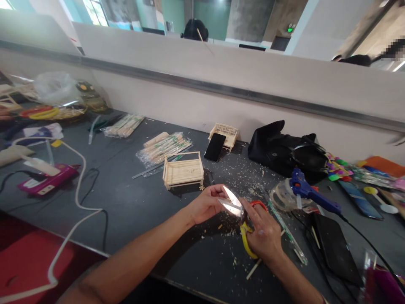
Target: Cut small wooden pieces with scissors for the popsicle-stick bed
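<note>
My right hand [264, 232] is closed round scissors [232, 204] with red and yellow handles, their bright blades parted and pointing up and left. At the blades, my left hand [205, 204] has its fingers pinched together; whatever they hold is too small to make out. Just beyond my hands stands a small frame of light wooden sticks [185, 171]. Farther back a little wooden bench [226, 133] has a black phone [215, 147] leaning on it. Wood chips are scattered about my hands.
Packets of sticks [167, 147] lie behind the frame. A black bag [281, 147], a blue glue gun [311, 192] and a dark case [337, 247] are at the right. A purple power strip [47, 181] with a white cable sits left. A partition [190, 97] closes the back.
</note>
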{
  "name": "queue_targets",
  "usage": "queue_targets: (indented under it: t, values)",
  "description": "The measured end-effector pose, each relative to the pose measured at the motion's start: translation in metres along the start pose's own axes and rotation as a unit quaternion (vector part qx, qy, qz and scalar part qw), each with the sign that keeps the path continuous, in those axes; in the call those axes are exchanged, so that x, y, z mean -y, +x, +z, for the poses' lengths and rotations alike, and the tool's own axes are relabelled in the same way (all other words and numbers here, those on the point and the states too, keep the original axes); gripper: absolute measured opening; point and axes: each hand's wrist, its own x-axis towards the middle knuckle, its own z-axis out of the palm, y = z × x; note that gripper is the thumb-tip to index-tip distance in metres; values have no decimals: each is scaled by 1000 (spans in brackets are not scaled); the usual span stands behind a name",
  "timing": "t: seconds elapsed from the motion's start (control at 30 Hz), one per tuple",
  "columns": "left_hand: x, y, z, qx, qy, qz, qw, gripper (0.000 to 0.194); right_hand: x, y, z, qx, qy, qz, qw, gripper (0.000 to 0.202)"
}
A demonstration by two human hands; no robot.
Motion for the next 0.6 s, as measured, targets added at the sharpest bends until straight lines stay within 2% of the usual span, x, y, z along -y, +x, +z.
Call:
queue_targets:
  t: [0.23, 0.37, 0.6]
  values:
    - [-3, -1, -1, -1, 14, -11, 1000, 23, 1, 2, -1, -15, -6, -16, 1000, 57]
    - [-5, 0, -2, -16, 27, -15, 999, 31, 0, 3, -2, -28, 2, -27, 999, 53]
    - [-7, -1, -1, 5, 47, -5, 999, 33, -3, 0, 1, -34, 13, -37, 999, 51]
